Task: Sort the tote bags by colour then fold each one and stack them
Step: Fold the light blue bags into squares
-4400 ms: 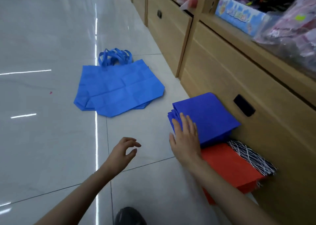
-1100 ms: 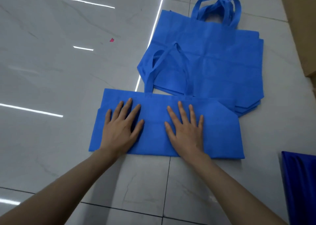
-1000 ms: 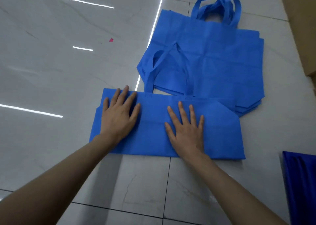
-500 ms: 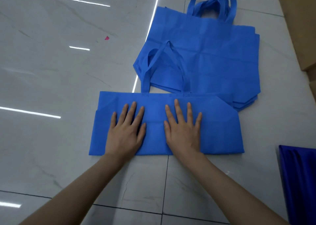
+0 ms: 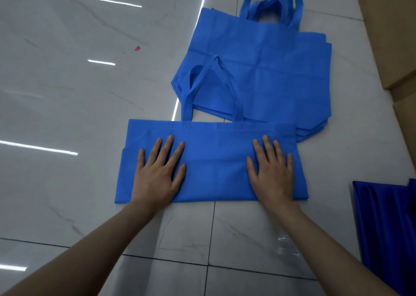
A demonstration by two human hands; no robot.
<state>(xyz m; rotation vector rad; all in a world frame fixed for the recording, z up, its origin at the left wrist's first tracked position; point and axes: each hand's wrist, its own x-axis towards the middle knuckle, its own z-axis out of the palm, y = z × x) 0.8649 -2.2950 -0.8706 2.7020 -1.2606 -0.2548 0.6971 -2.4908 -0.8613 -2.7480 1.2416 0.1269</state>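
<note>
Your hands slid apart since half-second ago: left hand [image 5: 157,176] flat, fingers straight, pressing folded bag [image 5: 213,160] at its 9 o'clock end; right hand [image 5: 272,174] likewise at 3. Bag on floor [image 5: 67,93]; unfolded blue pile [image 5: 258,70] at 12 o'clock.

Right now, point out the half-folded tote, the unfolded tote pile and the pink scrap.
half-folded tote [image 5: 213,160]: head view, top layer centre
unfolded tote pile [image 5: 270,70]: head view, top bag's centre
pink scrap [image 5: 137,48]: head view, middle

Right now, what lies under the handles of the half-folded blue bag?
The handles rest mostly on the pile of unfolded blue bags. The top bag covers the rest, so their number cannot be seen.
</note>
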